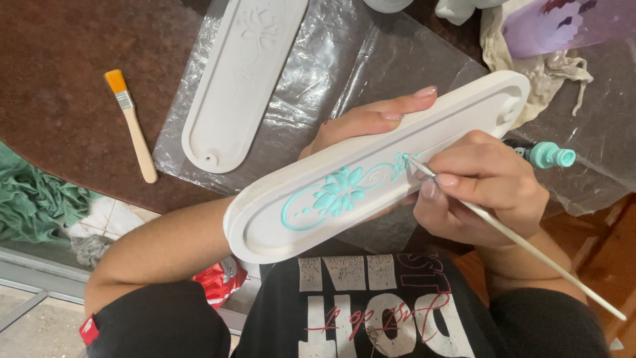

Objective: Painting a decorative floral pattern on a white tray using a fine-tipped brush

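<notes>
My left hand (pixel 368 122) holds a long white oval plaster tray (pixel 464 119) from underneath, tilted up off the table. The tray bears a raised flower and scroll relief (pixel 341 192), painted turquoise. My right hand (pixel 487 189) grips a thin paintbrush (pixel 530 248) with a pale wooden handle. Its tip touches the right end of the scroll on the tray. A small turquoise paint bottle (pixel 550 156) lies just behind my right hand.
A second unpainted white oval tray (pixel 228 99) lies on clear plastic sheeting (pixel 344 50) over the brown table. A flat orange-bristled brush (pixel 132 126) rests at left. Green cloth (pixel 30 199) lies at the far left; a stained rag (pixel 523 66) and a purple item (pixel 570 23) at top right.
</notes>
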